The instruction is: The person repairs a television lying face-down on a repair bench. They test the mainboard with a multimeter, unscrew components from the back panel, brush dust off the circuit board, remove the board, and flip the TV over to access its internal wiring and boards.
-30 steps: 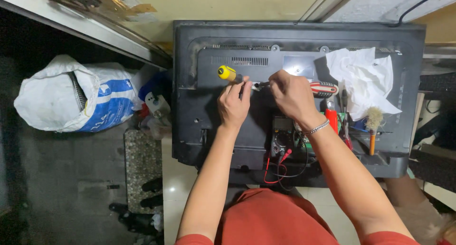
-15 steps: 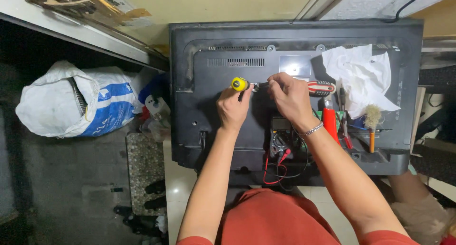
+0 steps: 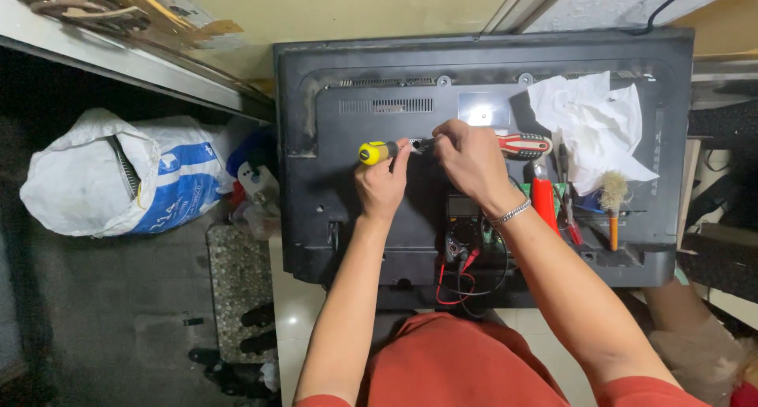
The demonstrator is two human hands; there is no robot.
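Two hands are meeting on the black TV back [image 3: 379,217]. L hand [image 3: 384,184] is gripping a yellow-handled screwdriver [image 3: 379,151], lying flat, tip by the R hand [image 3: 472,161], whose fingers are pinching something too small to tell. Yellow handle is sitting further left vs. half a sec ago.

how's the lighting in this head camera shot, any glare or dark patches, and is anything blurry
Head view: light falls from above on the black television back, with a pale glare patch on its label plate; the white cloth is nearly washed out; the floor at left is deep in shadow; both hands and the yellow-handled screwdriver look sharp.
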